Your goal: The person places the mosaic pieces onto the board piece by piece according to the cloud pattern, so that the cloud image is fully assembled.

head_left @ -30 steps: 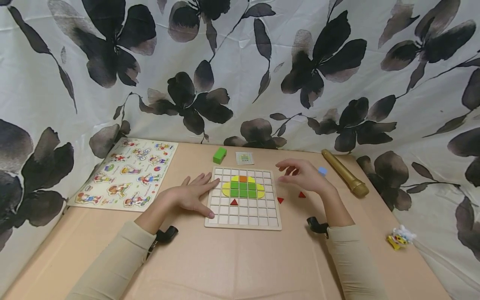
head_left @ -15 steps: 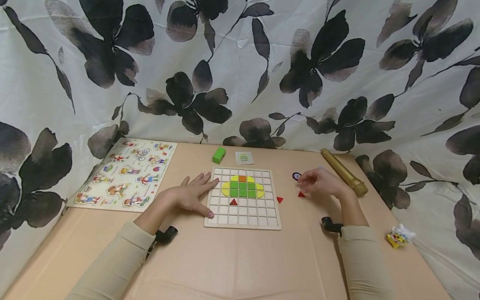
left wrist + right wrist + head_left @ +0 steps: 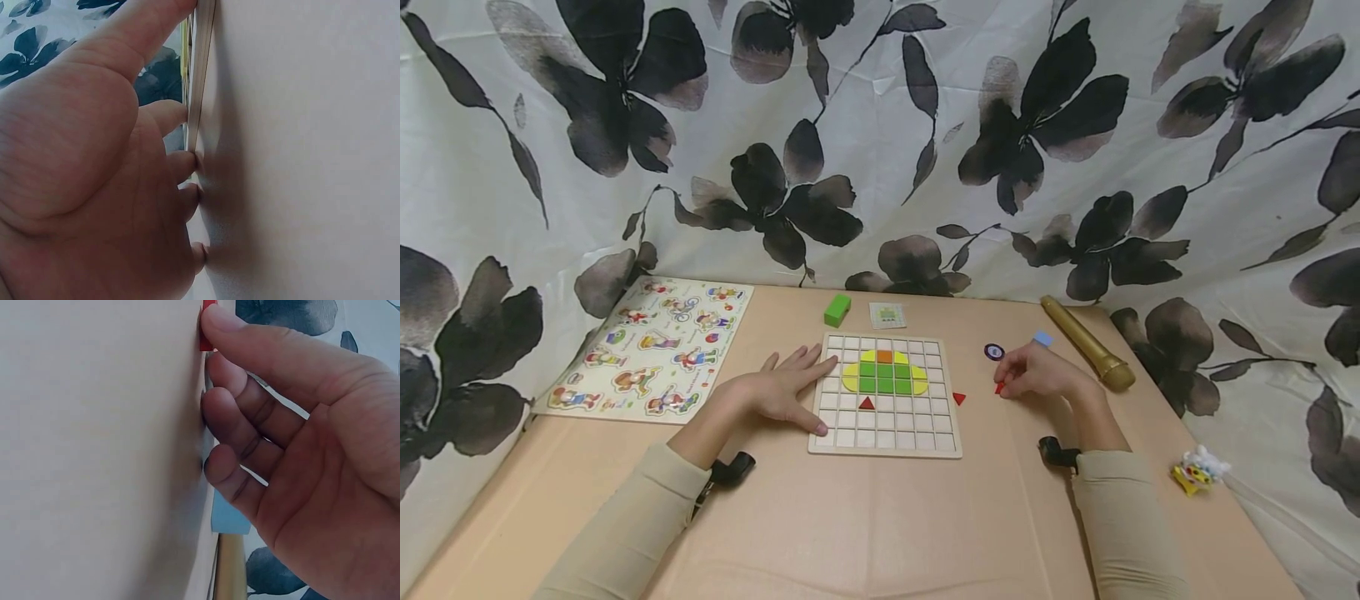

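My left hand [image 3: 778, 392] lies with spread fingers along the left edge of a wooden grid board [image 3: 928, 435], thumb and fingertips touching it. On the board, green squares [image 3: 886, 386], yellow curved pieces and one orange square [image 3: 885, 357] form a shape, with a red triangle lying below it. To the right of the board, my right hand [image 3: 1037, 371] pinches a small red triangular piece [image 3: 999, 388] at the tabletop. In the right wrist view, the thumb presses that red piece [image 3: 207, 328], while the other fingers are curled. Another red triangle [image 3: 959, 399] lies just off the board's right edge.
A round dark token [image 3: 994, 352] and a blue piece [image 3: 1042, 338] lie close to my right hand. Behind the board are a green block [image 3: 837, 310] and a small card [image 3: 887, 316]. A gold tube [image 3: 1088, 343], a toy figure [image 3: 1199, 473] and a picture board [image 3: 651, 354] flank the workspace.
My right hand has moved right from beside the board, then down onto the farther red triangle, which it now pinches. The round token has come into view. My left hand stays put.
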Demonstrator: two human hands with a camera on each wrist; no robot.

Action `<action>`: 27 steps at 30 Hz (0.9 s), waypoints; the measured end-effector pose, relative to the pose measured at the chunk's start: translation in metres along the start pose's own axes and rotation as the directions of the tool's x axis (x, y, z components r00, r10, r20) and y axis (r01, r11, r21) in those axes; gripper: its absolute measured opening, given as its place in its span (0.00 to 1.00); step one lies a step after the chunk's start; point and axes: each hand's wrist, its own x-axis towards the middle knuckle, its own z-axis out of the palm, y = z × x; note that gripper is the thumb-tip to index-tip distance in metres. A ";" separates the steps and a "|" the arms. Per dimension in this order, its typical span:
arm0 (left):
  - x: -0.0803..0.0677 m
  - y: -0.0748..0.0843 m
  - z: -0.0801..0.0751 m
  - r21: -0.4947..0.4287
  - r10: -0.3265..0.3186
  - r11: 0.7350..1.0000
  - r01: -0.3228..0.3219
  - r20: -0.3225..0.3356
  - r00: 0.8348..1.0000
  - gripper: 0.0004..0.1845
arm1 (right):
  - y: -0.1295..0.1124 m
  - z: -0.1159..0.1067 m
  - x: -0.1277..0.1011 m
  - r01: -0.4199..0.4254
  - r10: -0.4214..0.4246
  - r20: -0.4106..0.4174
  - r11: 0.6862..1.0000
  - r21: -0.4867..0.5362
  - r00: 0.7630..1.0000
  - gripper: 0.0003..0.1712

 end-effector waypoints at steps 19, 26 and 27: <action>-0.001 -0.001 -0.002 -0.002 -0.007 1.000 0.007 0.003 1.000 0.64 | -0.035 0.014 0.017 0.086 -0.067 -0.167 0.991 0.106 0.984 0.05; 0.001 -0.001 0.000 0.008 0.005 1.000 -0.005 0.003 1.000 0.64 | -0.065 0.027 0.035 0.115 -0.097 -0.188 0.989 0.087 0.977 0.05; 0.001 -0.001 0.000 0.007 0.004 1.000 -0.004 0.003 1.000 0.64 | -0.070 0.028 0.038 0.121 -0.105 -0.183 0.989 0.081 0.978 0.04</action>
